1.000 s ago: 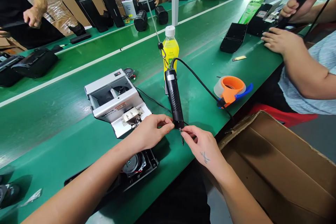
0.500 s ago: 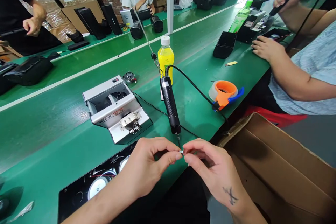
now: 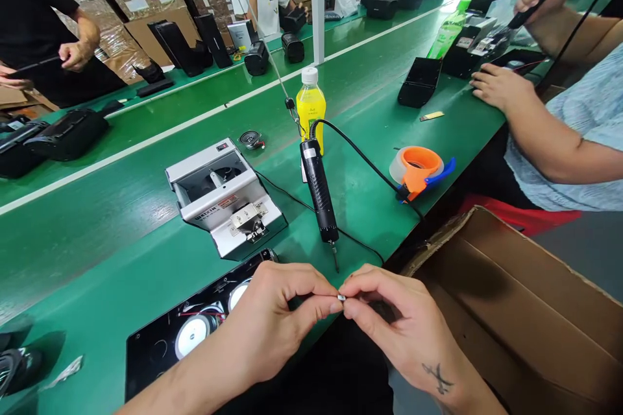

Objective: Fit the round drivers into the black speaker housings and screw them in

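Observation:
Thumb and forefinger of my left hand (image 3: 287, 318) pinch a tiny white connector (image 3: 341, 297). From the other side, the fingertips of my right hand (image 3: 402, 324) close on the same small piece, so both hands meet at it. Just beyond them hangs a black electric screwdriver (image 3: 318, 191), its bit pointing down. Partly behind my left forearm lies a black panel (image 3: 146, 337) with round white-backed speakers (image 3: 192, 336) and red wires. A silver and white machine (image 3: 226, 198) stands on the green bench beyond the panel.
A yellow bottle (image 3: 311, 107) stands behind the screwdriver. An orange tape dispenser (image 3: 418, 168) sits to its right. A small loose speaker (image 3: 251, 139) lies behind the machine. An open cardboard box (image 3: 525, 292) is at the right. A person's hand (image 3: 494, 85) rests on the bench, upper right.
My right fingertips have closed in on the connector, and both hands sit slightly lower in view. The view has shifted a little. Across the bench, the person in black now holds a dark thin item.

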Demonstrator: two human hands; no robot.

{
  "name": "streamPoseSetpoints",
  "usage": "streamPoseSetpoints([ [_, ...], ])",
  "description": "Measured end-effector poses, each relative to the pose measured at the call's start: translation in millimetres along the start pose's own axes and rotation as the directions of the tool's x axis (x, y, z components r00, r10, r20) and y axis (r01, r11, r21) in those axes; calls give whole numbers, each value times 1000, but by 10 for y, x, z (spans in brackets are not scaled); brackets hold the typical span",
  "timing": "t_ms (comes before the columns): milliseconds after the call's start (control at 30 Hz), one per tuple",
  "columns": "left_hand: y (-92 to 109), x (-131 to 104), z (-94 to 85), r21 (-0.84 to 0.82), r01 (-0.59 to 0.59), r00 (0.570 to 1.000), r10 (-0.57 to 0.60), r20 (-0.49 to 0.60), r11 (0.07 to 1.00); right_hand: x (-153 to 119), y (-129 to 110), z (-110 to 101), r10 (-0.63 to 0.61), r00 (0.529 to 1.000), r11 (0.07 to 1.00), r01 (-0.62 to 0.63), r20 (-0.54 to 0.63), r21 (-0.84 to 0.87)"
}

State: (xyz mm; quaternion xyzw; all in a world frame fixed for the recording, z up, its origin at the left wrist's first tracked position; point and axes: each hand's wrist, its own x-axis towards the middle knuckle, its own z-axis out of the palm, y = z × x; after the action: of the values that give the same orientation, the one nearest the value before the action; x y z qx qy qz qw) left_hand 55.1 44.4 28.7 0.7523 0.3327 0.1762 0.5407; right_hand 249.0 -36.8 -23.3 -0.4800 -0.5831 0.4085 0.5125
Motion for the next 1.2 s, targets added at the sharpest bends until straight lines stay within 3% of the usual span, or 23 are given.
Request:
streamPoseSetpoints([
  [200,91,-63,129,34,70,997,-69,-23,997,-73,-85,81,-24,999,995,21,-32,-100],
  [367,50,-97,213,74,96,992,-90,-87,993,-137,-93,122,1,1000,988,-6,-29,-156],
  [433,35,-115,216,58,110,992,-106,-61,992,-161,-93,86,24,999,991,-19,32,-132],
  [500,30,-131,206,-42,202,979,-202,-13,979,-180,-103,41,27,995,992,-14,100,-121],
  [633,31,-146,189,-307,453,892,-428,147,837,-187,-123,-4,-90,987,980,111,130,-165],
  [933,-2,-226,205,-375,516,856,-452,249,770,-178,-89,-52,-344,895,830,431,284,-355],
  [1033,25,-244,204,-363,528,848,-454,273,767,-154,-106,-87,-372,874,815,469,313,-341],
  [1200,115,-240,247,-406,575,817,-475,325,710,-108,-98,-137,-355,878,882,428,321,-195],
])
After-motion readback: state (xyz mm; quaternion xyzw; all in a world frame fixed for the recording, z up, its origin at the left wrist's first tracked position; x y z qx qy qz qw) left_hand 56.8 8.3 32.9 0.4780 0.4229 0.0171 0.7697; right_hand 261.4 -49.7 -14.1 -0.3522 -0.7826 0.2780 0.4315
